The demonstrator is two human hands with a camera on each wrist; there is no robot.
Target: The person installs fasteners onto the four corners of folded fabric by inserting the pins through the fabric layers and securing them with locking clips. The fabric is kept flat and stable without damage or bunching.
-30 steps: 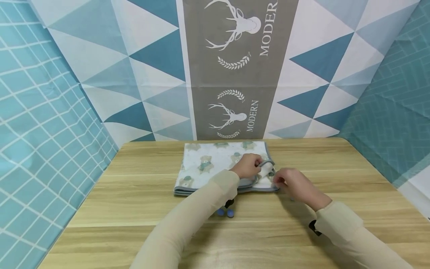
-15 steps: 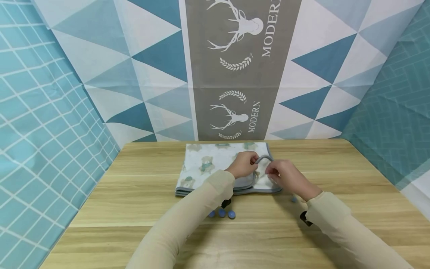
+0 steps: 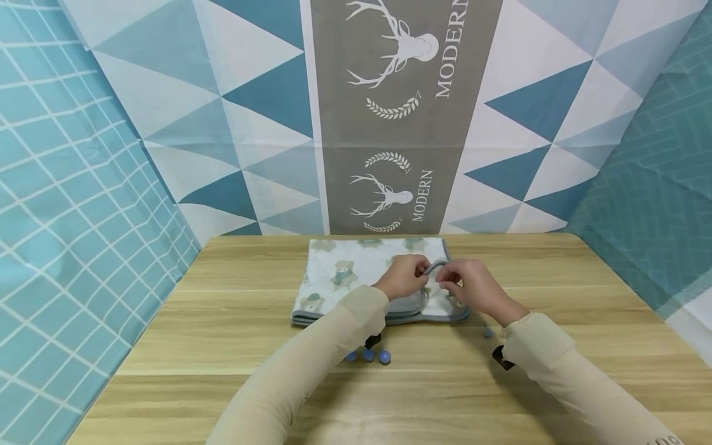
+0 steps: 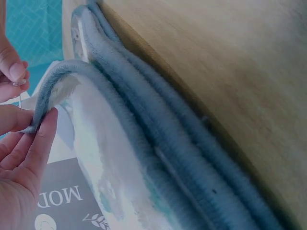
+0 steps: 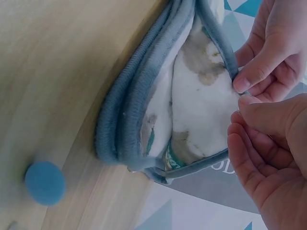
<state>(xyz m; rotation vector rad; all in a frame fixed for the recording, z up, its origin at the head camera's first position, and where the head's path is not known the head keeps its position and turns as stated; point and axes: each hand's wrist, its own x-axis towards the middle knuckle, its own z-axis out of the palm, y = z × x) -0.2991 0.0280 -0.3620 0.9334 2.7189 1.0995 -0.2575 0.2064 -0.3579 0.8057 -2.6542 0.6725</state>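
Note:
A folded white blanket [image 3: 345,275] with a bear print and grey-blue edging lies on the table. My left hand [image 3: 403,277] pinches its lifted edge between thumb and fingers; in the left wrist view the edging [image 4: 91,74] arches up into that grip. Close beside it, my right hand [image 3: 479,289] pinches a small clear, shiny piece [image 4: 19,82]. A thin pin-like line shows below that piece, pointing at the edging. In the right wrist view both hands' fingertips nearly meet at the blanket edge, and the right fingers mostly hide the small piece.
Several blue round caps lie on the wooden table [image 3: 194,346]: a row of them, including one blue cap [image 3: 385,357], near my left sleeve, and another blue cap [image 3: 487,332] near my right wrist. Patterned cloth walls [image 3: 267,123] stand behind and at both sides.
My right hand has moved left and up from the blanket's front right corner to the edge beside my left hand. The left hand keeps its pinch on the blanket.

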